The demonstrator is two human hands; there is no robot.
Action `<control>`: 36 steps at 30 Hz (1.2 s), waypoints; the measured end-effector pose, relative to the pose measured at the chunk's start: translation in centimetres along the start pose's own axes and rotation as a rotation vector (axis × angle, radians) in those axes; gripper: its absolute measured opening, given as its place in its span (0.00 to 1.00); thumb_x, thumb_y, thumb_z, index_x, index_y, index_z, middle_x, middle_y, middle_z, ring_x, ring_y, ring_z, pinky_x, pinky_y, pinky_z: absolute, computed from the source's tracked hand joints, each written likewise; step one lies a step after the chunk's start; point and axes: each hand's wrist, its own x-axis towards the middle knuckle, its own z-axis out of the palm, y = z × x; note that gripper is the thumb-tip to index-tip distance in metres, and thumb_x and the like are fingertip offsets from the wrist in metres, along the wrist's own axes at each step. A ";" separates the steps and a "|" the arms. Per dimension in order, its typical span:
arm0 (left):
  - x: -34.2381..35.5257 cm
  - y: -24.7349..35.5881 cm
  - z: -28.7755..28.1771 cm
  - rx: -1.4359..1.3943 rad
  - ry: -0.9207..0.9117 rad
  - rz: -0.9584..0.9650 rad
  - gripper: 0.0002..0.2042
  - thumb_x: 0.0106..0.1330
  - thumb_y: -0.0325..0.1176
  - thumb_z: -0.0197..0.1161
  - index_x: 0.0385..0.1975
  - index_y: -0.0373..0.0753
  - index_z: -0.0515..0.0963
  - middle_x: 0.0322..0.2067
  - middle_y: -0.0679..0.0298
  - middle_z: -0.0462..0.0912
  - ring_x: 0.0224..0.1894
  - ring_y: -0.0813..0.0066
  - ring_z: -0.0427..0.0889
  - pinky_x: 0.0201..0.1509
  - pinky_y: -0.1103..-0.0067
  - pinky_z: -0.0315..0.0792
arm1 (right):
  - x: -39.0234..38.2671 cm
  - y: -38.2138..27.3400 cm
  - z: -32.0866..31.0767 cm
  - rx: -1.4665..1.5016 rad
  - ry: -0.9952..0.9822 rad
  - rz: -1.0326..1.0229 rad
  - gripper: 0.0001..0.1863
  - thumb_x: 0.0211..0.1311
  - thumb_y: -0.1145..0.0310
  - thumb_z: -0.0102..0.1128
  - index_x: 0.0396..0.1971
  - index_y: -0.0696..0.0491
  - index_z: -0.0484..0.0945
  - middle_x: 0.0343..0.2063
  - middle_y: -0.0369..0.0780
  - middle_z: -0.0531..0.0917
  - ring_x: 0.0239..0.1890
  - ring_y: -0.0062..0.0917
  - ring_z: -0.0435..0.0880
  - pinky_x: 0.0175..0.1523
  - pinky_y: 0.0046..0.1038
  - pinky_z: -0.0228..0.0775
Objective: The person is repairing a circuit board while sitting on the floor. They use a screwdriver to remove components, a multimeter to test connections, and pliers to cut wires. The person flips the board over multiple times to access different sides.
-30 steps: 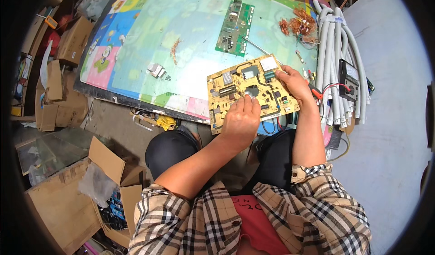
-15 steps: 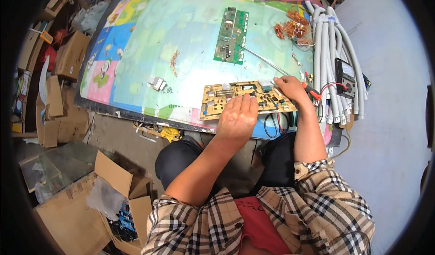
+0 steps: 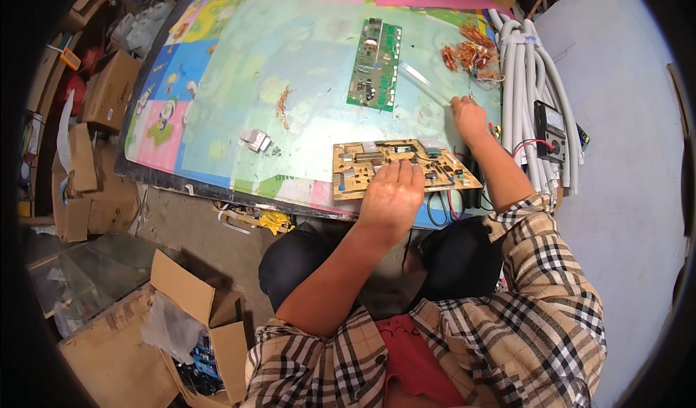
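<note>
A tan circuit board [image 3: 355, 179] packed with components lies by the table's near edge. My left hand [image 3: 391, 194] grips its near side, fingers held together over the top; the thumb is hidden. Farther right, my right hand [image 3: 471, 121] is closed on the near end of a long thin metal tool [image 3: 415, 74], blurred by motion. The tool's far end points at a green circuit board [image 3: 374, 63] lying deeper on the table. Whatever handle the tool has is hidden by the hand.
Copper wire scraps [image 3: 475, 49] lie at the far right. Beside them are grey tubes [image 3: 516, 96] and a black multimeter [image 3: 551, 129] with a red lead. Left on the table [image 3: 232, 67] sit a small metal part [image 3: 256, 140] and a wire strand [image 3: 283, 107]. An open carton [image 3: 230, 357] stands lower left.
My right hand has left the tan board's corner, moved up and away, and closed on the long metal tool. The left hand stays on the tan board. The whole view has shifted slightly.
</note>
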 end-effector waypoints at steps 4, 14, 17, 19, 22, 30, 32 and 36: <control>0.2 0.4 -0.3 -0.004 -0.017 -0.016 0.11 0.50 0.23 0.57 0.35 0.29 0.76 0.35 0.53 0.81 0.40 0.59 0.80 0.47 0.70 0.74 | 2.6 2.2 -1.0 -0.049 -0.079 0.177 0.07 0.60 0.67 0.51 0.33 0.53 0.75 0.31 0.47 0.80 0.35 0.39 0.82 0.36 0.40 0.74; -1.1 2.1 -1.5 0.107 -0.162 -0.019 0.18 0.52 0.26 0.55 0.43 0.24 0.76 0.43 0.42 0.79 0.47 0.52 0.80 0.52 0.66 0.72 | 10.8 -9.8 -3.7 0.671 -0.644 0.354 0.30 0.52 0.45 0.63 0.35 0.63 0.79 0.27 0.47 0.82 0.30 0.35 0.82 0.33 0.36 0.73; -1.7 2.9 -1.9 0.114 -0.191 0.007 0.19 0.53 0.28 0.54 0.43 0.22 0.75 0.43 0.38 0.78 0.46 0.49 0.80 0.51 0.64 0.72 | 11.5 -11.9 -4.4 0.728 -0.628 0.489 0.37 0.46 0.39 0.67 0.36 0.63 0.77 0.27 0.42 0.78 0.23 0.28 0.75 0.27 0.30 0.67; -1.7 3.1 -1.9 0.128 -0.202 0.006 0.20 0.54 0.30 0.54 0.44 0.21 0.75 0.44 0.37 0.78 0.47 0.48 0.79 0.51 0.64 0.71 | 11.8 -12.9 -4.2 0.792 -0.625 0.560 0.37 0.42 0.39 0.70 0.38 0.60 0.77 0.29 0.40 0.77 0.25 0.26 0.73 0.30 0.30 0.66; -1.9 3.3 -2.2 0.165 -0.284 0.017 0.21 0.54 0.31 0.54 0.43 0.20 0.75 0.44 0.38 0.78 0.47 0.47 0.78 0.50 0.64 0.70 | 11.8 -14.1 -3.7 0.888 -0.564 0.690 0.36 0.38 0.40 0.73 0.38 0.56 0.77 0.32 0.38 0.77 0.29 0.25 0.71 0.34 0.30 0.66; -2.0 3.4 -2.4 0.181 -0.281 0.016 0.22 0.53 0.31 0.54 0.44 0.17 0.73 0.42 0.36 0.79 0.46 0.50 0.79 0.47 0.66 0.71 | 12.8 -14.7 -3.1 1.478 -0.542 0.819 0.08 0.59 0.64 0.62 0.33 0.51 0.76 0.29 0.39 0.78 0.27 0.24 0.77 0.32 0.29 0.72; -1.8 3.3 -2.5 0.164 -0.309 0.017 0.22 0.54 0.31 0.54 0.45 0.18 0.74 0.42 0.37 0.79 0.46 0.50 0.79 0.47 0.66 0.70 | 13.0 -14.9 -3.2 1.536 -0.506 0.858 0.07 0.60 0.66 0.60 0.34 0.52 0.75 0.30 0.39 0.79 0.28 0.24 0.78 0.32 0.27 0.72; -1.7 2.9 -2.4 0.043 -0.340 -0.023 0.21 0.54 0.31 0.55 0.45 0.21 0.74 0.43 0.38 0.78 0.48 0.51 0.78 0.47 0.68 0.70 | 12.5 -14.5 -7.7 1.666 -0.355 0.730 0.06 0.63 0.71 0.55 0.36 0.57 0.73 0.30 0.40 0.78 0.29 0.26 0.78 0.35 0.28 0.73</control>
